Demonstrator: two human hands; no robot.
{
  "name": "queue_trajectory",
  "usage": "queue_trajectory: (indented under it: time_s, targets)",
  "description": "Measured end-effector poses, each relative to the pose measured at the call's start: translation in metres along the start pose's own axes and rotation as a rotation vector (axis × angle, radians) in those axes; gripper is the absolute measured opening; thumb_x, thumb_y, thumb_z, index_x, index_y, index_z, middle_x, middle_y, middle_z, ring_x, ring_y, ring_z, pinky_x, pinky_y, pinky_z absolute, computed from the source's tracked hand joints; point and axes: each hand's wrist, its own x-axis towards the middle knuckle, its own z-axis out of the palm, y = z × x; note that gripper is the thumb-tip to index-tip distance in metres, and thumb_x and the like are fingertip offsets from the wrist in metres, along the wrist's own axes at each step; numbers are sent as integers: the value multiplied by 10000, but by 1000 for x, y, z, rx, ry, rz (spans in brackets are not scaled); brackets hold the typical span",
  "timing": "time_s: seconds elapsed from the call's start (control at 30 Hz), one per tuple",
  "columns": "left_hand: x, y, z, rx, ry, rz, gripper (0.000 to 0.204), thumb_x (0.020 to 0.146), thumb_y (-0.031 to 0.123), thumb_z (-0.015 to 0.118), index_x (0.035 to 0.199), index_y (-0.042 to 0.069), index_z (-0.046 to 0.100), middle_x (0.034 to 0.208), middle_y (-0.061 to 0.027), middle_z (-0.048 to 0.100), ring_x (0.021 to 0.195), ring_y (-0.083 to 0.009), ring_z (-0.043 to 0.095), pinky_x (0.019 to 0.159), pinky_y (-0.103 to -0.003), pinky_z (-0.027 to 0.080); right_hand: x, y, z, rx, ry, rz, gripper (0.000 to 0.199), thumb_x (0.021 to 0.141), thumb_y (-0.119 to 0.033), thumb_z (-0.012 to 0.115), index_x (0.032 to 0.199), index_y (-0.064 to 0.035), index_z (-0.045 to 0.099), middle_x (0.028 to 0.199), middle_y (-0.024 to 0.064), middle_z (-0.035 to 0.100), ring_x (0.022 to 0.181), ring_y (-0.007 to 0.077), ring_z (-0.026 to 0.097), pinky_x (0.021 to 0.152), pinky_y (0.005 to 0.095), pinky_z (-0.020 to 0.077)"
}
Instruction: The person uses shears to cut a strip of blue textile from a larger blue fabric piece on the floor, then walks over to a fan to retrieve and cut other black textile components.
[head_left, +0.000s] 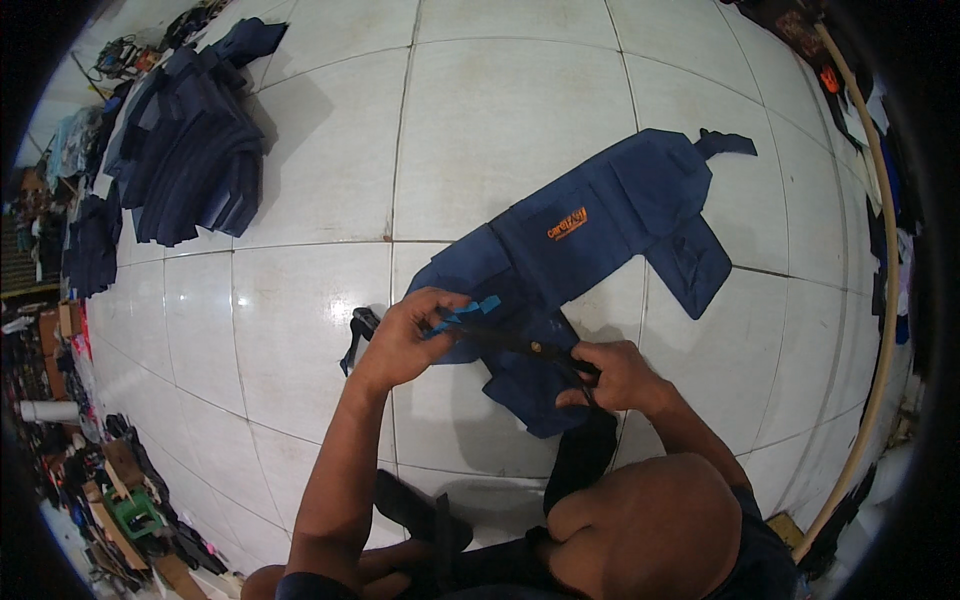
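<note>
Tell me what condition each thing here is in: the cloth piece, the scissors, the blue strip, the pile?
Navy fabric piece: spread flat on the tiled floor.
Scissors: held in the right hand, blades lying over the fabric; open or closed unclear.
Light blue strip: pinched by the left hand.
Pile of navy pieces: stacked loosely, untouched.

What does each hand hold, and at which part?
The right hand holds black scissors by the handles. The left hand pinches a light blue strip at the edge of the dark blue cloth piece on the floor.
</note>
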Motion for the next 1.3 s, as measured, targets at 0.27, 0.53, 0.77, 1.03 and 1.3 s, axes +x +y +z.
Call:
queue_trajectory:
  time_s: [0.27, 0.53, 0.77, 1.03, 1.3]
  targets:
    - [0, -8, 13, -82, 154, 51, 369, 781, -41, 710, 1139, 38, 668, 1064, -43, 649, 728, -90, 500, 710, -227, 454, 70, -40, 5, 714, 352, -8, 384, 832, -283, 786, 966, -34, 527, 790, 64, 611, 680, 140, 590, 637, 287, 474]
    - [-6, -15, 29, -133, 147, 64, 358, 818, -16, 717, 1160, 59, 644, 1073, -30, 620, 842, -96, 545, 744, -243, 468, 120, -68, -5, 807, 178, 149, 405, 813, -217, 791, 1004, 0, 507, 808, 71, 597, 695, 138, 605, 575, 263, 475]
    - [-20, -37, 39, -191, 141, 32, 382, 828, -4, 716, 1193, 64, 627, 1089, -34, 621, 902, -112, 575, 799, -264, 480, 116, -61, 13, 916, 120, 242, 337, 807, -134, 787, 970, -38, 509, 812, 60, 591, 680, 129, 591, 573, 254, 484]
    - [-20, -53, 33, -124, 300, 87, 395, 836, 13, 708, 1217, 50, 610, 1097, -59, 639, 986, -149, 612, 852, -291, 496, 131, -50, 31, 500, 340, 101, 309, 794, -127, 778, 954, -22, 535, 818, 86, 634, 717, 177, 634, 626, 315, 503]
    - [-7, -50, 31, 255, 233, -63, 626, 783, 3, 628, 1380, 87, 460, 1102, -219, 614, 1020, -360, 625, 873, -435, 507, 182, -74, 7, -45, 450, 268, 310, 813, -211, 723, 1002, -33, 555, 920, 195, 673, 924, 409, 652, 780, 482, 500]
